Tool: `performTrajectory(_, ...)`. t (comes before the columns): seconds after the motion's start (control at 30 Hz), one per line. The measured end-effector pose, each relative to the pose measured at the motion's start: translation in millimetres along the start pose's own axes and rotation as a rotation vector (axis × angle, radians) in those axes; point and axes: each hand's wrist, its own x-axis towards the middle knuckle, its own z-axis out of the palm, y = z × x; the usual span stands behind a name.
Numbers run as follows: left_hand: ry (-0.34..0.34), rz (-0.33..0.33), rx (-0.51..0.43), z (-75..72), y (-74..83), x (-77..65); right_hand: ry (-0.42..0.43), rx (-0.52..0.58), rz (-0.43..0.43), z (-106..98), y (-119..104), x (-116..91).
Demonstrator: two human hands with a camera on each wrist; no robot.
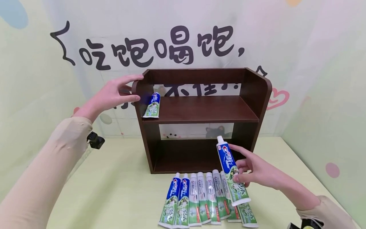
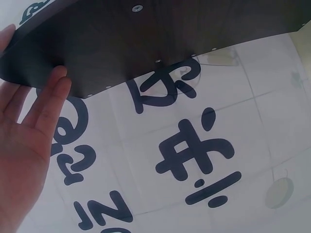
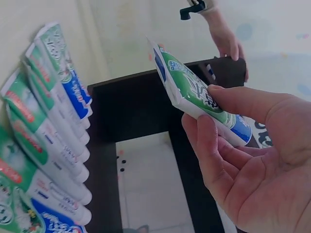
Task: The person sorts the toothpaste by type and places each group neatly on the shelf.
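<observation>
My right hand [image 1: 258,168] pinches a blue-and-green Crest toothpaste tube [image 1: 230,171], cap upward, above the right end of a row of toothpaste tubes [image 1: 211,200] on the table. In the right wrist view the thumb lies across that tube [image 3: 189,82], with fingers beneath it. My left hand [image 1: 110,93] holds the upper left corner of a dark brown two-tier shelf [image 1: 200,108]. In the left wrist view, fingertips [image 2: 60,75] rest against the outer side panel; others are partly hidden behind it. A blue-and-green tube [image 1: 153,105] leans inside the upper tier's left end.
The row mixes blue-capped-end Crest tubes [image 1: 170,200] with white-and-green ones [image 1: 194,198], side by side before the shelf. The lower tier [image 1: 183,156] sits behind them. A printed wall [image 1: 128,19] stands close behind the shelf on the pale table [image 1: 114,190].
</observation>
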Motion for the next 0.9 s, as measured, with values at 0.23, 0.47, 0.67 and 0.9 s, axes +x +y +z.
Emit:
performTrajectory(0.23, -0.004, 0.002, -0.004, 1.0, -1.7, -2.3, 0.022, -0.004, -0.023, -4, -21, 17)
performTrajectory(0.47, 0.004, 0.013, -0.004, 1.8, -0.5, 0.3, 0.107, -0.019, -0.031, -9, -37, 38)
performTrajectory(0.67, 0.008, 0.015, -0.009, 3.5, -1.7, 1.0, 0.172, -0.042, -0.066, -11, -50, 61)
performTrajectory(0.9, 0.02, 0.014, 0.002, 2.6, -3.8, 1.1, 0.23, -0.017, -0.074, -16, -73, 90)
